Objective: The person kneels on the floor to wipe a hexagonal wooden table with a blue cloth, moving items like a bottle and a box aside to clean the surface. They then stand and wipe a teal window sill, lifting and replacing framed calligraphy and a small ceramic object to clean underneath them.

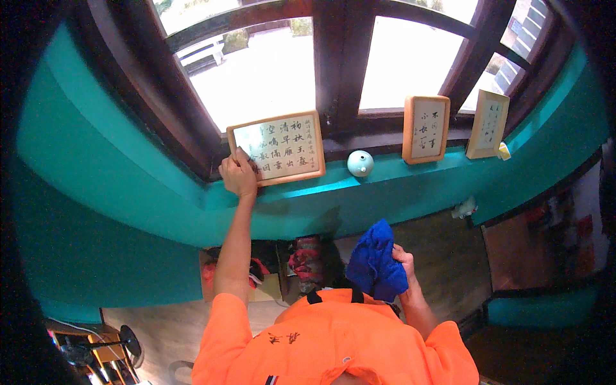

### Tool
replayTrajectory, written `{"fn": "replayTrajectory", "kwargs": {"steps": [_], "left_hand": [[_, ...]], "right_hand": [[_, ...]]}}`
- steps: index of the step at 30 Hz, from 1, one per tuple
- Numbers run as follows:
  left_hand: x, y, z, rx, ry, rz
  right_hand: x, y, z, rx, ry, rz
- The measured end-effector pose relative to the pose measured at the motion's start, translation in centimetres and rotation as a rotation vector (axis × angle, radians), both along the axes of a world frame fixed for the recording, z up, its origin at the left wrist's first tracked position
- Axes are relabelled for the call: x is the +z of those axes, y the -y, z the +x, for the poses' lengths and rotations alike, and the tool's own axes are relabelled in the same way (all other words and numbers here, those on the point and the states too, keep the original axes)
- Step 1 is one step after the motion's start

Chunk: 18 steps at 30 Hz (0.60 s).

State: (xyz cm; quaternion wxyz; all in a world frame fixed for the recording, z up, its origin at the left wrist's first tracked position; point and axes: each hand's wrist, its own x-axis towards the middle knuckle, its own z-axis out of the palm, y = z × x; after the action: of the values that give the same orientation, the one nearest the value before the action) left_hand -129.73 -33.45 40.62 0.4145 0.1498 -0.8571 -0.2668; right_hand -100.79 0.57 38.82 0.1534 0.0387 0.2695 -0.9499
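My left hand (239, 173) is closed on the lower left corner of a wide wooden picture frame (282, 146) with brush calligraphy inside. The frame leans on the green window sill (330, 185) against the dark window. In my right hand (404, 260), held lower and in front of my body, a crumpled blue cloth (378, 263) hangs down. Right of the wide frame sits a small round pale-green pot (360, 163). Farther right, an upright wooden frame (425, 129) and a second upright frame (487, 125) lean along the sill, both with calligraphy.
A small yellow and white item (504, 151) lies beside the rightmost frame. Below the sill, a cardboard box (263, 289) with red and dark things stands on the floor. A black fan (130, 341) is at the lower left. Dark window bars (346, 64) rise behind the sill.
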Motion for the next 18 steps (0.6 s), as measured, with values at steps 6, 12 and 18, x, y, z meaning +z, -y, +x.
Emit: {"fn": "replayTrajectory", "kwargs": {"steps": [6, 12, 18], "left_hand": [[-1.2, 0.1, -0.8, 0.009, -0.029, 0.038], [-0.6, -0.9, -1.0, -0.086, -0.226, 0.101], [-2.5, 1.6, -1.4, -0.074, 0.018, 0.125]], "right_hand": [[-0.9, -0.1, 0.5, -0.049, 0.071, 0.082], [-2.5, -0.8, 0.4, -0.018, 0.111, 0.089], [-1.2, -0.7, 1.6, -0.028, 0.111, 0.062]]}}
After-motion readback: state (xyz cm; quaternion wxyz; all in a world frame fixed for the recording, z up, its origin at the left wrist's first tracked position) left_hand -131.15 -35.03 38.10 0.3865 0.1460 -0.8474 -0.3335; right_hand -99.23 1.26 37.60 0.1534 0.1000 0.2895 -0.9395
